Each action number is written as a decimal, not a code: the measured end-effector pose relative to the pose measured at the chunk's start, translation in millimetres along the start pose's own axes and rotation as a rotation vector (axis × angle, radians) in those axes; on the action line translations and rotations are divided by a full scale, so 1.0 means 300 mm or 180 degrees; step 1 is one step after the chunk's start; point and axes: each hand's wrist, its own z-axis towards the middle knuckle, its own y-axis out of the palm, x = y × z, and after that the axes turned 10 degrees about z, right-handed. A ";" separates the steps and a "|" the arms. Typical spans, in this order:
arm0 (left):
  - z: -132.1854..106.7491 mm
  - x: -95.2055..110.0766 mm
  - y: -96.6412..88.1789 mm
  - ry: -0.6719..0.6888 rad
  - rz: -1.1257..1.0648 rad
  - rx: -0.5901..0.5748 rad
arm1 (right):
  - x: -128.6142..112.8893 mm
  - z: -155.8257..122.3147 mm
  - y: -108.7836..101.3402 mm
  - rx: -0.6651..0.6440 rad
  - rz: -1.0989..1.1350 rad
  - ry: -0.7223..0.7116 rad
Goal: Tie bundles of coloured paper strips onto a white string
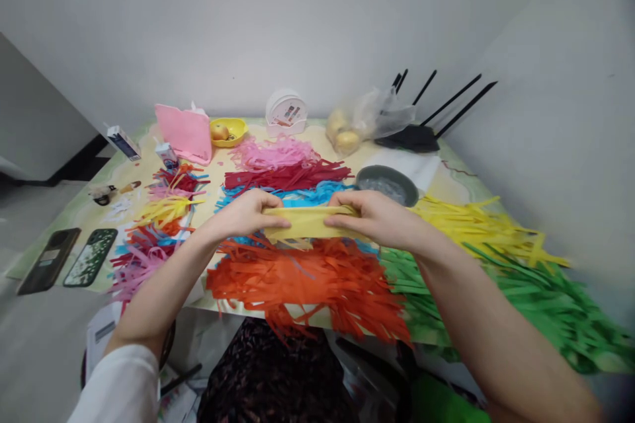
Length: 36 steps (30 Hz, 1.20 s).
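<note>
A yellow strip of crepe-like paper [307,222] stretches between my hands above the table. Its left end is pinched by my left hand [252,213], thumb along the near side. My right hand [370,215] grips the other end in the same way. Just below lies a pile of orange fringed paper [307,277]. Behind my hands are blue fringed strips [317,194], a dark red bundle [288,176] and a pink heap [272,153]. My fingers partly cover the blue strips.
Yellow fringe [486,225] and green fringe [550,304] spread at right. A grey bowl [387,185] stands behind my right hand. At left lie mixed-colour fringe [163,211] and two phones or cases [90,258]. A yellow basket [238,129] and bagged fruit [344,135] sit at the back.
</note>
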 end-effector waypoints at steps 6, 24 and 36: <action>-0.026 -0.025 0.036 -0.0041 -0.0680 0.0536 | 0.042 -0.025 0.036 0.0439 0.0761 -0.0154; -0.083 -0.063 0.119 0.0591 -0.1383 0.1119 | 0.125 -0.050 0.191 0.1412 0.2554 -0.0770; -0.069 -0.044 0.125 0.0179 -0.0229 0.1449 | 0.114 -0.055 0.171 0.1395 0.1355 -0.0403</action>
